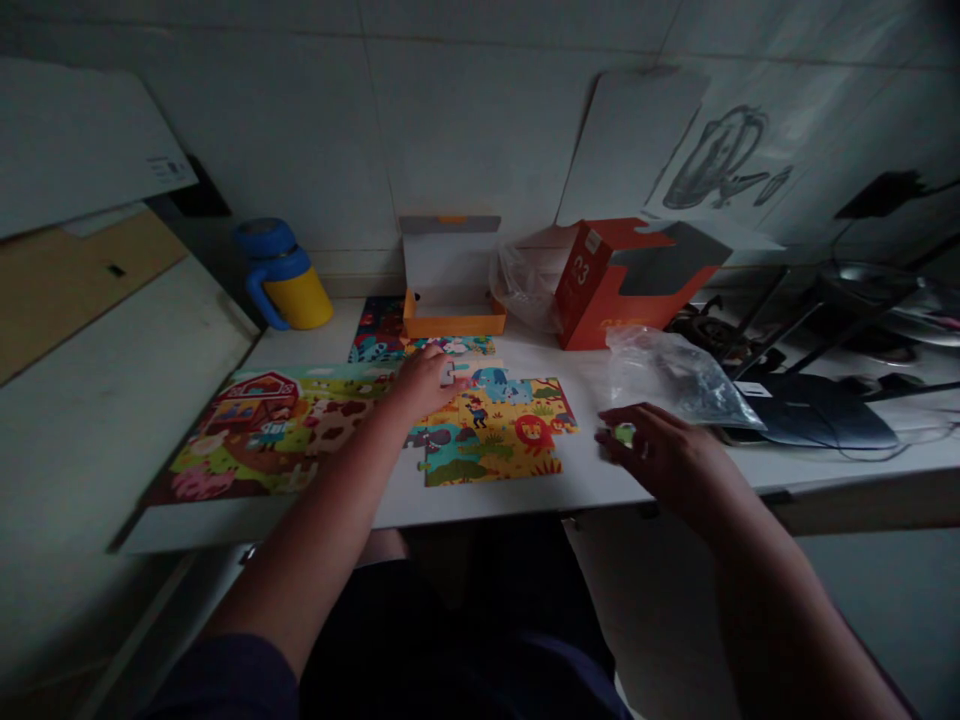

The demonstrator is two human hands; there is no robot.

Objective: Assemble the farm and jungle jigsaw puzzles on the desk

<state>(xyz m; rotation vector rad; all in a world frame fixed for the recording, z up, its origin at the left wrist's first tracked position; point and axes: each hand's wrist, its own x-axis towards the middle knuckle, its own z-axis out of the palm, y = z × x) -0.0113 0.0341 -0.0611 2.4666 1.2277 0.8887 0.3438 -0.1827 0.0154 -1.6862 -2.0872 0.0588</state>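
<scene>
A partly assembled animal jigsaw puzzle [499, 440] lies on the white counter, with elephants, a lion and a hippo on yellow ground. At its upper left edge, my left hand [421, 382] has its fingers bent round a small pale puzzle piece [448, 373]. My right hand [652, 445] is raised to the right of the puzzle, apart from it. Its thumb and fingers pinch a small greenish puzzle piece [624, 433]. Left of the puzzle lies a farm jigsaw [307, 425] with a barn, cow and pig, partly hidden by my left forearm.
An open orange box [454, 325] stands behind the puzzle on a dark picture puzzle [375, 335]. A blue and yellow jug [289, 285] is at back left. Rightward are a red-orange box [600, 290], a clear plastic bag [667, 375] and a black stove [720, 325].
</scene>
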